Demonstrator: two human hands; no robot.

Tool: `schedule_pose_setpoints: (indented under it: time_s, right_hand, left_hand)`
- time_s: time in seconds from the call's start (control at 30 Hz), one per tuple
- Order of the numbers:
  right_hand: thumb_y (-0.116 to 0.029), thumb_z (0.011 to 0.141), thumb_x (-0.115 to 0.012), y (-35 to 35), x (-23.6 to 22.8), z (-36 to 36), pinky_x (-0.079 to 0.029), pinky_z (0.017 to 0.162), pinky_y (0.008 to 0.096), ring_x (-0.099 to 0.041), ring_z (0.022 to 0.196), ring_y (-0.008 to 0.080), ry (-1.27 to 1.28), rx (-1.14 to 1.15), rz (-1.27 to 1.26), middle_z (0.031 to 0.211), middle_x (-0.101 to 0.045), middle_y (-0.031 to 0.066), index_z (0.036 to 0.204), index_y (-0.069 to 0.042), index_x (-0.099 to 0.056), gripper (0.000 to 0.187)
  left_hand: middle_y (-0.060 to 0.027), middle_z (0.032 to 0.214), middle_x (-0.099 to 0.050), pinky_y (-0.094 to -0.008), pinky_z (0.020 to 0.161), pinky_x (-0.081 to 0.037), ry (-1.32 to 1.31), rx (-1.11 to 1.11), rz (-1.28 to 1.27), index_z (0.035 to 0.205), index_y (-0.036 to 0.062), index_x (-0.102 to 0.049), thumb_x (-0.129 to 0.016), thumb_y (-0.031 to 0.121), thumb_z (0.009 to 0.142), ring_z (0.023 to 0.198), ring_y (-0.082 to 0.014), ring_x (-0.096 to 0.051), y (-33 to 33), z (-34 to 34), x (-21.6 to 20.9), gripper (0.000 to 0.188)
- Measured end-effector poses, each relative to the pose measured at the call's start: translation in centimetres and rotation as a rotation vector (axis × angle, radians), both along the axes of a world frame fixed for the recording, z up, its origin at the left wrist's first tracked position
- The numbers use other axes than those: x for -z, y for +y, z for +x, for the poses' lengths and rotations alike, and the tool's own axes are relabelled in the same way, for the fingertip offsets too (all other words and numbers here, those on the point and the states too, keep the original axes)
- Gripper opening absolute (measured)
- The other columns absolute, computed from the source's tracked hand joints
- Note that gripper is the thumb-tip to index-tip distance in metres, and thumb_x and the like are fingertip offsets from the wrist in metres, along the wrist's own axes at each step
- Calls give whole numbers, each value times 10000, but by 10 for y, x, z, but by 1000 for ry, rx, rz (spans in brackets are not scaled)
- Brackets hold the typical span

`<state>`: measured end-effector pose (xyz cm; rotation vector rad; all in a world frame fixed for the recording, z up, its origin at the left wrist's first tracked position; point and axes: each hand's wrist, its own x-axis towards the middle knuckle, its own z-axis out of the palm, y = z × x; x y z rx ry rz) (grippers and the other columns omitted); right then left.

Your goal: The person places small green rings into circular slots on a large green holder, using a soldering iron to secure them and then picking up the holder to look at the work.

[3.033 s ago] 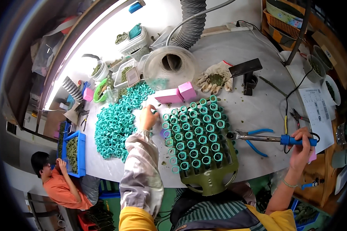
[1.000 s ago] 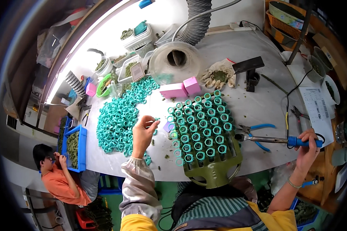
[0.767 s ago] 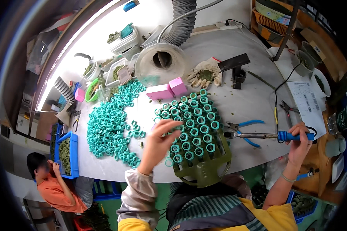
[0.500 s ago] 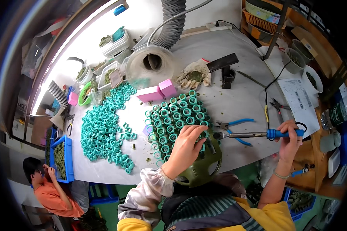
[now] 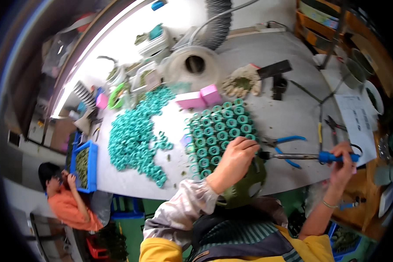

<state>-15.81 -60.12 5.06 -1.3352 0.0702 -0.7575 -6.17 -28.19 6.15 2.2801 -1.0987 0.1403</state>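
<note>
My right hand (image 5: 343, 161) grips a soldering iron (image 5: 332, 157) by its blue handle. The iron's metal shaft points left, its dark tip close to the fingers of my left hand (image 5: 236, 159). Those fingers are bent and drawn together over the near right part of the rows of teal rings (image 5: 220, 126), which stand on dark green pieces. What they pinch, if anything, is hidden. Under and beside my left hand lies an olive-green curved piece with cutouts (image 5: 253, 183). A large heap of loose teal rings (image 5: 133, 135) spreads to the left.
Blue-handled pliers (image 5: 288, 139) lie just beyond the iron. Pink blocks (image 5: 192, 100), a glove (image 5: 244, 83) and a clear hood with a grey duct (image 5: 216, 26) stand at the back. At far left a person in orange (image 5: 72, 201) sits by a blue crate (image 5: 91, 170).
The whole view has shifted, so the table things appear farther right. My left fingers are drawn closer together; the right hand still holds the soldering iron, its tip near them.
</note>
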Motion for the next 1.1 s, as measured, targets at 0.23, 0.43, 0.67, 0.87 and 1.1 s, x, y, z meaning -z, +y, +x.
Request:
schedule_pose_setpoints:
  time_s: [0.23,0.43,0.67,0.87,1.1]
  right_hand:
    - [-187,884,-545,-4,-5,-6,-410,668,271,-509,721,147,71,-15,14,776,-513,74,703,-44,-506,234]
    - [-197,894,-545,0,-7,-5,-406,671,261,-509,718,146,77,-16,-14,786,-516,73,699,-43,-504,252]
    - [-204,899,-549,3,-16,-11,-423,559,251,-518,726,149,95,-12,-14,801,-522,73,708,-39,-521,254]
    - [-188,881,-568,1,-17,-16,-393,412,265,-542,734,160,33,39,-30,805,-529,80,725,-19,-560,230]
    - [-169,870,-552,10,-23,-17,-413,416,261,-581,704,171,32,9,-30,774,-544,83,714,-14,-574,221]
  left_hand:
    - [-90,970,-632,-312,753,-513,129,-580,-244,1035,51,-623,-588,-96,833,885,-242,-639,135,48,9,252]
    - [-142,871,-635,-440,764,-491,3,-829,430,884,46,-632,-699,131,812,849,-342,-629,261,37,53,130]
    - [-100,710,-635,-309,588,-488,6,-979,72,883,11,-611,-718,157,870,588,-236,-601,267,26,64,182]
    - [-5,839,-678,-200,676,-480,510,-770,-413,1142,42,-673,-681,35,896,750,-52,-603,197,8,9,247]
    - [-69,1132,-579,-287,767,-524,454,-153,-316,1149,57,-666,-662,-48,836,976,-197,-608,47,-36,-25,330]
